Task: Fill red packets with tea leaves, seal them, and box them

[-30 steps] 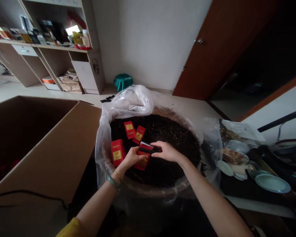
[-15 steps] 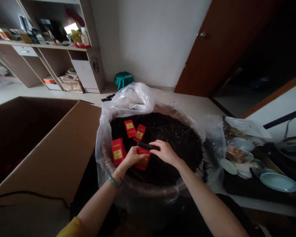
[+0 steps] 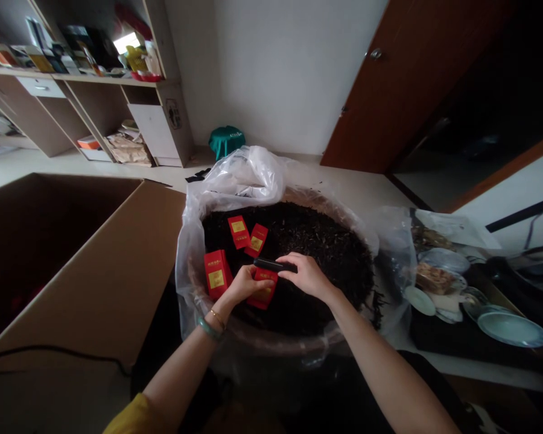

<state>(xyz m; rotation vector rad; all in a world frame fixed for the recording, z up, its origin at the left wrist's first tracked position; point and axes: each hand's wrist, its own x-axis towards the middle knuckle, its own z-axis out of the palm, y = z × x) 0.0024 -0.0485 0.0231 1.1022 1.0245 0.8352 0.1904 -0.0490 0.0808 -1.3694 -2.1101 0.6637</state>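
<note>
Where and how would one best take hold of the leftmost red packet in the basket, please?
I'd pinch the leftmost red packet across its long sides near the far end, coming from above: its gold-labelled face is exposed, and the left hand crowds its near right corner in this view.

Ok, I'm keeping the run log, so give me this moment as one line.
left hand: holding red packet; right hand: holding black tool at packet's top; beneath: dark loose material; nearby: other red packets

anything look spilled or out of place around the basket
Yes, probably a small spill: some dark shreds lie past the right rim of the basket, apart from the similar dark heap inside it. What they rest on is unclear.
</note>
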